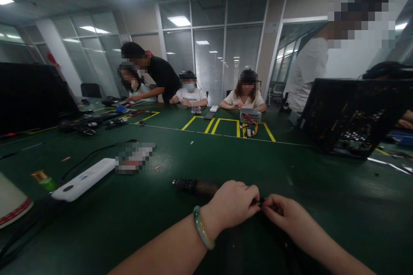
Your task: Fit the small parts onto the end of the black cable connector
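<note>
My left hand (234,204) is closed over a dark tube-shaped tool (193,187) that lies on the green table (226,154); a green bangle sits on that wrist. My right hand (284,212) pinches a small dark part where the two hands meet. What the fingertips grip is too small and dark to name. Both hands rest low on the table just in front of me.
A white flat device (85,179) and a black cable lie to the left. An open computer case (351,116) stands at the right. A power supply with coloured wires (250,119) sits in yellow floor-tape boxes. Several people sit or stand at the far side.
</note>
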Available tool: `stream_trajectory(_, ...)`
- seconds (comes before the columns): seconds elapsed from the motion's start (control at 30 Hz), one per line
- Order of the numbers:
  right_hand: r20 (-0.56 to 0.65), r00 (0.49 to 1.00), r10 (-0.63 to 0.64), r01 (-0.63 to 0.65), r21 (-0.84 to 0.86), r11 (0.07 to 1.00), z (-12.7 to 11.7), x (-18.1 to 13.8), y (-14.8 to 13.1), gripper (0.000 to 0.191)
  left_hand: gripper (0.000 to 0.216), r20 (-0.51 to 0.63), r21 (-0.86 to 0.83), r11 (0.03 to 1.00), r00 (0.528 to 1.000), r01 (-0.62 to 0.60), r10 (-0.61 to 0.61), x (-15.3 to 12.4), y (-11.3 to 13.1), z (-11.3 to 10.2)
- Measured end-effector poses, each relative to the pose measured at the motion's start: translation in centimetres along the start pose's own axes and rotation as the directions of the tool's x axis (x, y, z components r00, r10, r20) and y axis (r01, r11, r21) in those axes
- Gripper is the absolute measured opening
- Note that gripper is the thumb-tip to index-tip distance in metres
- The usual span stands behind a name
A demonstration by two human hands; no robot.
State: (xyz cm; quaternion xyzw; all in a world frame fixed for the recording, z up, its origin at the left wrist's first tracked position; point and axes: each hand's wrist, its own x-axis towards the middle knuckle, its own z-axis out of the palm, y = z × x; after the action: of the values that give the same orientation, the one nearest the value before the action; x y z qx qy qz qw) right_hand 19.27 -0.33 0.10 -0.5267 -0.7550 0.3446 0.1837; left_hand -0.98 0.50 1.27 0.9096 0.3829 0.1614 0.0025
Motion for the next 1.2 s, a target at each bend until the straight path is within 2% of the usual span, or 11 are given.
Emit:
stream_trajectory(0.2,-0.029,0.998,-0.053,0.051,-0.067,0.996,0.0,-0.2,-0.4,0.016,0.012,0.008,-0.026,0.998,0.999,-0.051,0.052,-0.1,0.0,-0.4)
stream_trajectory(0.47,0.010,1.000,-0.005,0.006,-0.071,0.997,-0.3,0.2,0.4,0.017,0.006,-0.034,-0.023,1.000,0.999,0.015,-0.016,-0.2,0.9,0.5)
stream_trajectory(0.8,-0.033,0.997,-0.068,0.065,-0.087,0.994,-0.3,-0.1,0.1,0.015,0.006,-0.033,-0.061,0.996,0.998,-0.064,0.062,0.0,-0.2,0.4)
stream_trajectory(1.2,0.030,0.995,0.093,-0.093,0.022,0.995,0.1,0.2,0.7,0.020,0.007,-0.025,-0.059,0.991,0.993,-0.117,0.116,0.1,-0.7,0.2)
